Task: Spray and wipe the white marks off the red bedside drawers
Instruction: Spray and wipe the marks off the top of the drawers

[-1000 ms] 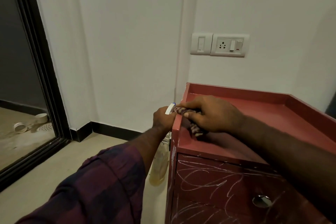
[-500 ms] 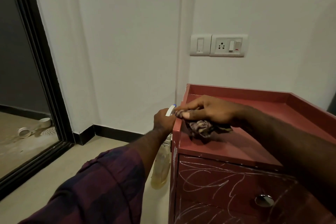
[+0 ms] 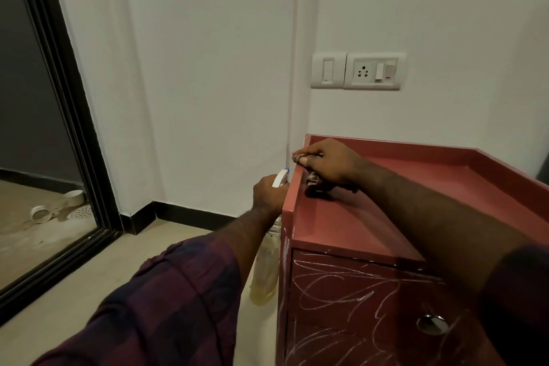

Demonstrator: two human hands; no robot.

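The red bedside drawers point(image 3: 341, 226) fill the lower right, and white scribbles point(image 3: 332, 285) cover the drawer fronts and the left front edge. My right hand point(image 3: 329, 166) grips a dark striped cloth point(image 3: 312, 180) against the raised left rim of the top, near the back corner. Just left of the cabinet, my left hand point(image 3: 267, 193) holds a spray bottle point(image 3: 266, 270) by its white and blue head. The bottle hangs beside the cabinet's left side, with yellowish liquid at its bottom.
A round metal knob point(image 3: 433, 324) sits on the lower drawer front. A white switch and socket plate point(image 3: 358, 71) is on the wall above. A black door frame point(image 3: 68, 116) stands at left, with white pipe fittings point(image 3: 40, 213) on the floor beyond.
My right hand has slid the cloth along the left rim towards the back corner by the wall. My left hand with the bottle has stayed beside the cabinet.
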